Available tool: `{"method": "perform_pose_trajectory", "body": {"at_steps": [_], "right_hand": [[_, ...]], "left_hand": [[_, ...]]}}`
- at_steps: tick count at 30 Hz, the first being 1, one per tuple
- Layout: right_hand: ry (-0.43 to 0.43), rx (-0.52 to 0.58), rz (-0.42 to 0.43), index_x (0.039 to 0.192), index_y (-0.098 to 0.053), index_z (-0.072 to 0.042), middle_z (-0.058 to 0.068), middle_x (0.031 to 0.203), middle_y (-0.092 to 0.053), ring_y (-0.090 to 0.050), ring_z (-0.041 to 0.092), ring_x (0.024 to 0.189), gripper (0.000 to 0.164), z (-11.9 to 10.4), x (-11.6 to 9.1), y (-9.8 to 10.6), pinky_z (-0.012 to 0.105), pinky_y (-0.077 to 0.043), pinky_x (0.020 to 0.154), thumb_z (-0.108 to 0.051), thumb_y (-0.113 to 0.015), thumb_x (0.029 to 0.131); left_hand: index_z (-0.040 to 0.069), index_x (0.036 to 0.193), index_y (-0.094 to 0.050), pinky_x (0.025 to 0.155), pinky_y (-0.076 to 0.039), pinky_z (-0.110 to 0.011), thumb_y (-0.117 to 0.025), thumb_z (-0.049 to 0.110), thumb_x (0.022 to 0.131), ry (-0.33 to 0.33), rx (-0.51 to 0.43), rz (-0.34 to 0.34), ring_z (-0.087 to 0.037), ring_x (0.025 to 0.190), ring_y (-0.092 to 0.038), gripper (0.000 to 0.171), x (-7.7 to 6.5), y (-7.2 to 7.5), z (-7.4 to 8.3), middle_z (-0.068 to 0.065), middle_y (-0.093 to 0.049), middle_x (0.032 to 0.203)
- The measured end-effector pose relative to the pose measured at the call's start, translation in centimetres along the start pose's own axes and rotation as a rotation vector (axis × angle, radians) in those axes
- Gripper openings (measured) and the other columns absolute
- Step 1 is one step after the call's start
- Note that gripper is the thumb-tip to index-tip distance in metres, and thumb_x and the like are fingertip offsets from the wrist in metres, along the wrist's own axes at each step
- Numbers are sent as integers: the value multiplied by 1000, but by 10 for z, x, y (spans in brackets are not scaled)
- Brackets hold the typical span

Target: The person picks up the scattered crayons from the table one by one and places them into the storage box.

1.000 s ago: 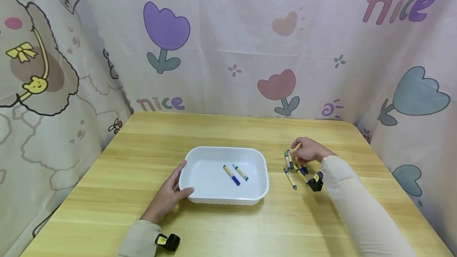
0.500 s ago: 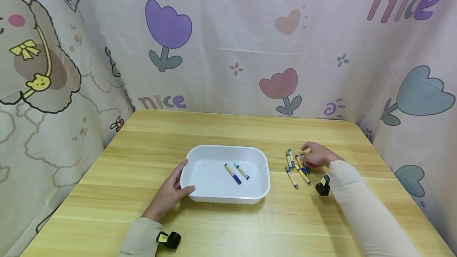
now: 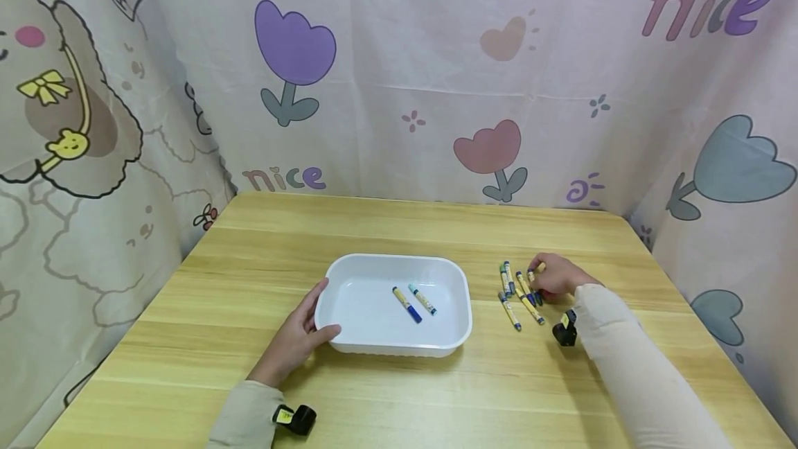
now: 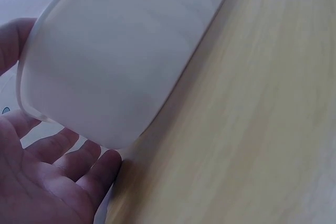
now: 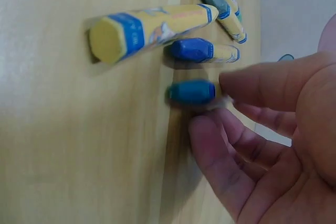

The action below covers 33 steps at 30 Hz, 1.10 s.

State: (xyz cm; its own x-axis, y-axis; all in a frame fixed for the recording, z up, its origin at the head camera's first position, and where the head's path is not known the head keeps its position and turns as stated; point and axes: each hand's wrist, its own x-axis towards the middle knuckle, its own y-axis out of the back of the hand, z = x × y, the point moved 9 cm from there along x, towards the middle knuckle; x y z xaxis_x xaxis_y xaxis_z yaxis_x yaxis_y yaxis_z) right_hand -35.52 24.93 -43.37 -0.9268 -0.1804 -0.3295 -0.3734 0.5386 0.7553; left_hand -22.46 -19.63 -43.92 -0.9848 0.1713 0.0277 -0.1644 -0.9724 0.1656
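Since a second ago your right hand [image 3: 557, 276] slid right and closed its fingertips on a marker [image 5: 192, 92] right of the tray [image 3: 337, 338]; its long axis ran toward you. Your left hand [image 3: 293, 341] stayed, fingers relaxed against the tray's corner.

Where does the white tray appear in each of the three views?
Head: the tray sits centre on the table, left hand at its left corner.
Left wrist: its outer wall fills the upper left.
Right wrist: not in it.
Shared landmark: the left hand touching the tray corner.
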Motion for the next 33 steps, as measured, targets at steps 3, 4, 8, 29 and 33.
{"method": "perform_pose_trajectory", "body": {"at_steps": [3, 4, 8, 29, 33], "right_hand": [[3, -32, 14, 117, -48, 5, 7, 68, -57, -53, 16, 55, 39, 1, 3, 3, 28, -44, 53, 0, -59, 81], [-2, -30, 16, 118, -47, 4, 8, 68, -57, -53, 16, 55, 39, 1, 4, 4, 28, -44, 53, 0, -59, 80], [6, -9, 12, 118, -47, 6, 8, 68, -58, -53, 18, 56, 40, -3, 4, 7, 29, -44, 53, 2, -57, 80], [127, 24, 29, 121, -47, 12, 12, 78, -58, -59, 19, 63, 42, -54, -3, 15, 35, -56, 63, 4, -56, 81], [153, 24, 23, 121, -47, 11, 11, 79, -57, -59, 18, 64, 41, -64, -2, 14, 35, -56, 64, 3, -56, 82]], "left_hand": [[9, 156, -17, 95, -41, -19, -69, 6, 89, 0, -2, -1, -41, 137, -31, 85, 0, 0, 0, -22, -16, 158], [9, 156, -17, 95, -41, -19, -69, 6, 89, 0, -2, -1, -41, 137, -31, 85, 0, 0, 0, -22, -16, 158], [9, 156, -17, 96, -40, -20, -69, 5, 89, 2, 6, 2, -41, 137, -31, 84, 0, 0, -1, -22, -16, 158], [8, 156, -16, 97, -39, -20, -67, 5, 90, -10, 6, -4, -40, 138, -30, 84, 0, -1, 0, -22, -16, 158], [9, 156, -15, 98, -39, -21, -66, 5, 91, -14, -3, -12, -39, 138, -30, 83, 0, -1, -1, -21, -15, 158]]}}
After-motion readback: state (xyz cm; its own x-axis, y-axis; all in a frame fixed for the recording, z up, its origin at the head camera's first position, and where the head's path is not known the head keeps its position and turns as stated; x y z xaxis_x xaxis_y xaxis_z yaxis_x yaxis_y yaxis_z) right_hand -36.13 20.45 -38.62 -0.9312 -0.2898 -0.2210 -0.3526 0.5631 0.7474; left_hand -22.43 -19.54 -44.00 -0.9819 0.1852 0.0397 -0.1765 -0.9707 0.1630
